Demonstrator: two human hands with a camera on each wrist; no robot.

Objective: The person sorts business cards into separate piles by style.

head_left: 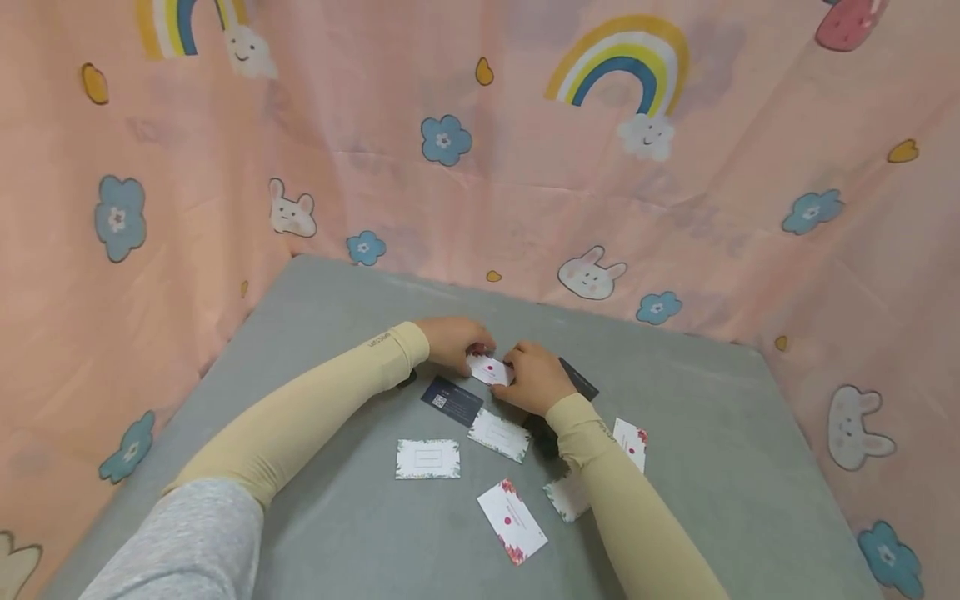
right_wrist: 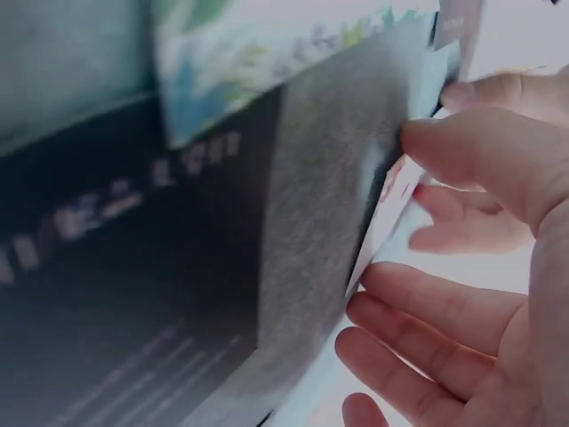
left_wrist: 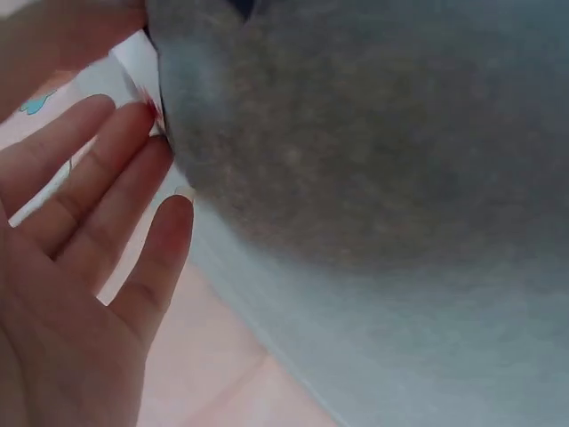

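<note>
A white business card [head_left: 489, 369] with a pink dot and red floral corners is between my two hands toward the far side of the table. My left hand [head_left: 453, 340] pinches its left end, and in the left wrist view the fingertips [left_wrist: 147, 120] lie along its edge. At the other end my right hand [head_left: 536, 379] grips it, thumb on one side and fingers [right_wrist: 418, 302] on the other, as the right wrist view shows. A dark card with a QR code [head_left: 452, 401] lies just in front of the hands, overlapped by a green-leaf card [head_left: 499, 435].
Other cards lie spread on the grey table [head_left: 337, 517]: a leaf-bordered one [head_left: 427, 459], a red-flowered one [head_left: 513, 522], and two more [head_left: 567, 497] [head_left: 632, 443] partly behind the right forearm. A dark card [head_left: 579, 378] sits beyond the right hand. A pink patterned curtain [head_left: 510, 217] surrounds the table.
</note>
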